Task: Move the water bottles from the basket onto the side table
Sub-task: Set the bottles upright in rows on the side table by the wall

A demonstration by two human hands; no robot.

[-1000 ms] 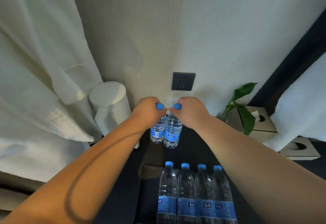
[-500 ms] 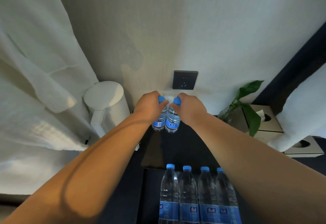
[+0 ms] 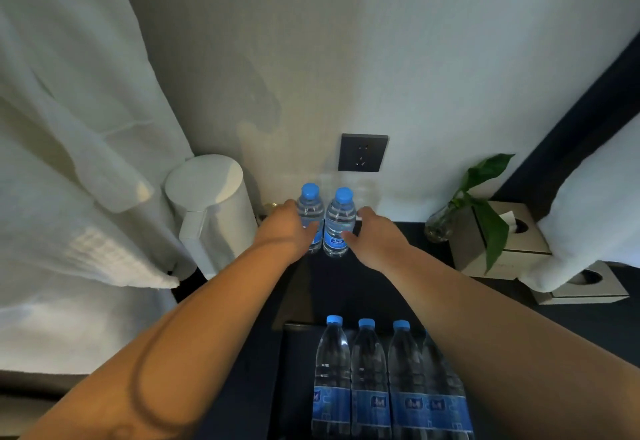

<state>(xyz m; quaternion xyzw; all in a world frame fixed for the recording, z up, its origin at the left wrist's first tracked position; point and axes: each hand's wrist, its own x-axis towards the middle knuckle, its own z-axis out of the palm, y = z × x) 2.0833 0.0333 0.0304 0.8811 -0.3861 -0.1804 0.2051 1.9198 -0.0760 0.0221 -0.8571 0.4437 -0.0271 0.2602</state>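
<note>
While two bottles (image 3: 325,221) stand upright, fingers (image 3: 349,237) flank them

The scene was dim and bluish. Soft light fell from the upper left, casting a faint shadow on the pale textured wall (image 3: 415,58). The dark tabletop (image 3: 346,283) lost all detail in shade. Wide-angle distortion bowed the white hanging curtain (image 3: 69,128) at the edge. Focus was slightly soft throughout.

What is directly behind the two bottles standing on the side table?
Behind the two bottles is the pale wall, with a dark socket just above them. The hands hide the bottles' lower sides, so whether they touch the wall is unclear.
</note>
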